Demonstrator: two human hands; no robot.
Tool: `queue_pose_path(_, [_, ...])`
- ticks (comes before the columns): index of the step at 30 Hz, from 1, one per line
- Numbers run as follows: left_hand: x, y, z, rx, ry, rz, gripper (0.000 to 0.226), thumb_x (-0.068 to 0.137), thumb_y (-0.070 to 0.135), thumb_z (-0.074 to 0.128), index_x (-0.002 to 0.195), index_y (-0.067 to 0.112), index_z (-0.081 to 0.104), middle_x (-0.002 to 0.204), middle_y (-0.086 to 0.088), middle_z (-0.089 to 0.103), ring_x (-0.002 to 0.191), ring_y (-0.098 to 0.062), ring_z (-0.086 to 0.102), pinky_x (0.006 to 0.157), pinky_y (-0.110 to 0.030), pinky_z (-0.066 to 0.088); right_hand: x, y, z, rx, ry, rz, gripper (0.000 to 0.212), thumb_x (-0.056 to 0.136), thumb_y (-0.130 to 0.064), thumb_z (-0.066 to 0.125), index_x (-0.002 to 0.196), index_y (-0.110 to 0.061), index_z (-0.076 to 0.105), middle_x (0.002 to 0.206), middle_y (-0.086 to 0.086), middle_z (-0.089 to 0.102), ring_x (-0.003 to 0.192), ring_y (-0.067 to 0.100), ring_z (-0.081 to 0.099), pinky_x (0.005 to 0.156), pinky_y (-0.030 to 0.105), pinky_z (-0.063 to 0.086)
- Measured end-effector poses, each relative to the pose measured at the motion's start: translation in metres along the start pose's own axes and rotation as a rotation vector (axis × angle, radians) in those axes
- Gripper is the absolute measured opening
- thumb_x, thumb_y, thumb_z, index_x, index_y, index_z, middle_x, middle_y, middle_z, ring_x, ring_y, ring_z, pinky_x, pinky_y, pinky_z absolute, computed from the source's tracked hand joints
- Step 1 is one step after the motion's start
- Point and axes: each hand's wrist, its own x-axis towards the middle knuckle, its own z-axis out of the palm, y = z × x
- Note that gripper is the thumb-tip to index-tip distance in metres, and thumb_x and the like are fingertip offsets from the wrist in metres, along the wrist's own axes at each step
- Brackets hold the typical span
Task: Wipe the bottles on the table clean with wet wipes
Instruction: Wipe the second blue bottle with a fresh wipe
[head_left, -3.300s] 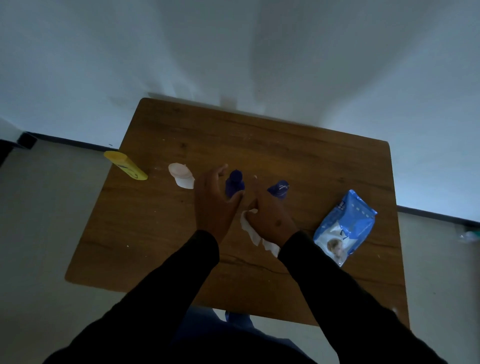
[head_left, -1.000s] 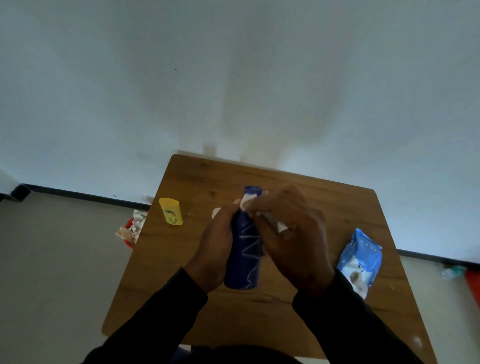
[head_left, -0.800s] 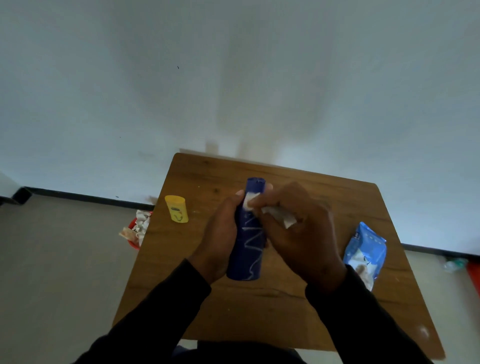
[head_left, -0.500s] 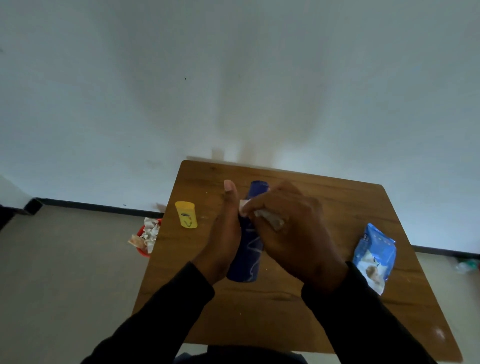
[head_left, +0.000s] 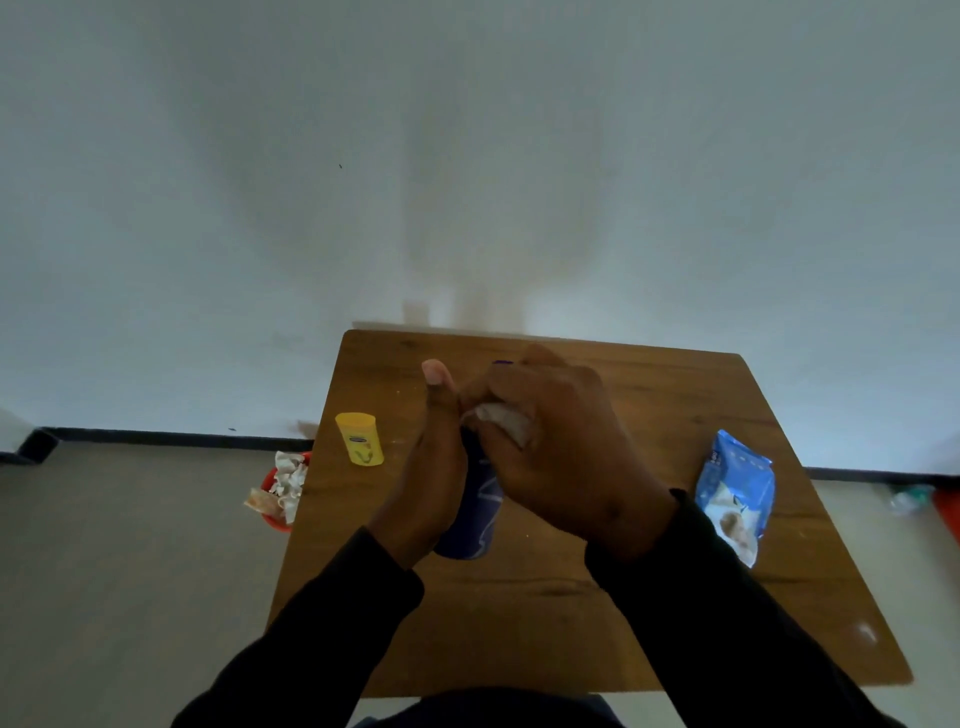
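A dark blue bottle (head_left: 475, 514) with white lines is held up above the wooden table (head_left: 649, 597). My left hand (head_left: 434, 467) holds it from the left, thumb pointing up. My right hand (head_left: 550, 457) covers the bottle's upper part and grips a crumpled white wet wipe (head_left: 501, 418) against it. Only the bottle's lower body and a sliver of its cap show. A yellow bottle (head_left: 359, 439) stands on the table's left side.
A blue pack of wet wipes (head_left: 735, 488) lies near the table's right edge. On the floor left of the table sits a red bin (head_left: 280, 493) with used wipes. A white wall rises behind the table.
I have lifted the blue bottle off the table. My right hand with the wipe has slid over the bottle's top and now hides more of it. The view has tilted upward.
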Motion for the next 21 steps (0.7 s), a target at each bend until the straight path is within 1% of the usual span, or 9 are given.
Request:
queue_pose_path(2, [0.000, 0.001, -0.002, 0.001, 0.015, -0.023, 0.083, 0.082, 0.066, 0.007, 0.074, 0.007, 0.066, 0.065, -0.012, 0.068, 0.062, -0.020, 0.067, 0.058, -0.022, 0.054, -0.001, -0.003, -0.001, -0.004, 0.008, -0.015, 0.013, 0.087, -0.011, 0.067, 0.090, -0.022, 0.072, 0.081, -0.011, 0.070, 0.078, 0.006, 0.047, 0.068, 0.017, 0.034])
queue_pose_path(5, [0.002, 0.002, -0.004, -0.004, -0.039, -0.068, 0.093, 0.085, 0.068, 0.005, 0.088, 0.000, 0.068, 0.074, -0.020, 0.071, 0.065, -0.026, 0.068, 0.060, -0.031, 0.057, -0.002, 0.000, -0.005, 0.017, 0.208, 0.034, 0.012, 0.085, -0.005, 0.073, 0.088, -0.016, 0.074, 0.079, -0.016, 0.064, 0.077, 0.009, 0.052, 0.065, 0.021, 0.041])
queue_pose_path(8, [0.003, 0.007, -0.008, -0.093, -0.088, -0.127, 0.093, 0.091, 0.069, 0.004, 0.098, 0.001, 0.067, 0.080, -0.019, 0.070, 0.070, -0.026, 0.068, 0.064, -0.034, 0.057, -0.007, -0.002, -0.005, 0.137, 0.050, -0.015, 0.013, 0.084, -0.007, 0.076, 0.089, -0.018, 0.074, 0.081, -0.026, 0.050, 0.078, 0.006, 0.053, 0.067, 0.022, 0.046])
queue_pose_path(9, [0.004, 0.008, -0.010, -0.122, -0.104, -0.142, 0.093, 0.091, 0.070, 0.005, 0.101, 0.001, 0.067, 0.080, -0.019, 0.070, 0.069, -0.026, 0.068, 0.063, -0.033, 0.057, -0.008, -0.003, -0.005, 0.132, 0.067, -0.020, 0.012, 0.084, -0.008, 0.076, 0.090, -0.018, 0.075, 0.083, -0.027, 0.048, 0.079, 0.008, 0.054, 0.067, 0.023, 0.047])
queue_pose_path(12, [0.006, 0.011, -0.011, -0.166, -0.151, -0.164, 0.097, 0.088, 0.074, 0.007, 0.109, -0.004, 0.061, 0.081, -0.021, 0.065, 0.062, -0.026, 0.064, 0.057, -0.033, 0.057, -0.005, 0.006, -0.006, 0.114, 0.278, 0.062, 0.011, 0.084, -0.008, 0.076, 0.091, -0.017, 0.075, 0.085, -0.023, 0.055, 0.080, 0.012, 0.056, 0.067, 0.022, 0.046])
queue_pose_path(15, [0.007, 0.015, -0.010, -0.193, -0.172, -0.154, 0.094, 0.089, 0.073, 0.006, 0.098, -0.001, 0.065, 0.075, -0.021, 0.065, 0.058, -0.026, 0.062, 0.055, -0.033, 0.056, -0.009, 0.015, -0.013, 0.237, 0.175, 0.065, 0.010, 0.083, -0.014, 0.077, 0.091, -0.019, 0.076, 0.087, -0.008, 0.065, 0.081, 0.009, 0.057, 0.069, 0.020, 0.044])
queue_pose_path(17, [0.007, 0.016, -0.010, -0.205, -0.180, -0.163, 0.093, 0.089, 0.073, 0.008, 0.095, 0.000, 0.066, 0.074, -0.021, 0.064, 0.057, -0.027, 0.062, 0.054, -0.032, 0.056, -0.010, 0.014, -0.015, 0.269, 0.125, 0.055, 0.007, 0.084, -0.017, 0.076, 0.090, -0.021, 0.076, 0.085, -0.008, 0.063, 0.082, 0.009, 0.056, 0.069, 0.018, 0.044])
queue_pose_path(19, [0.009, 0.014, -0.009, -0.230, -0.198, -0.162, 0.093, 0.090, 0.074, 0.010, 0.101, 0.001, 0.066, 0.078, -0.021, 0.065, 0.059, -0.026, 0.062, 0.055, -0.033, 0.056, -0.007, 0.016, -0.014, 0.206, 0.238, 0.107, 0.009, 0.085, -0.016, 0.076, 0.091, -0.022, 0.075, 0.085, -0.012, 0.063, 0.082, 0.006, 0.055, 0.069, 0.012, 0.040])
queue_pose_path(21, [0.010, 0.014, -0.010, -0.259, -0.203, -0.146, 0.089, 0.091, 0.073, 0.010, 0.097, 0.009, 0.071, 0.080, -0.018, 0.068, 0.061, -0.025, 0.064, 0.059, -0.034, 0.056, -0.005, 0.022, -0.019, 0.172, 0.317, 0.147, 0.012, 0.084, -0.012, 0.077, 0.090, -0.021, 0.075, 0.084, -0.017, 0.062, 0.079, 0.003, 0.055, 0.068, 0.010, 0.039])
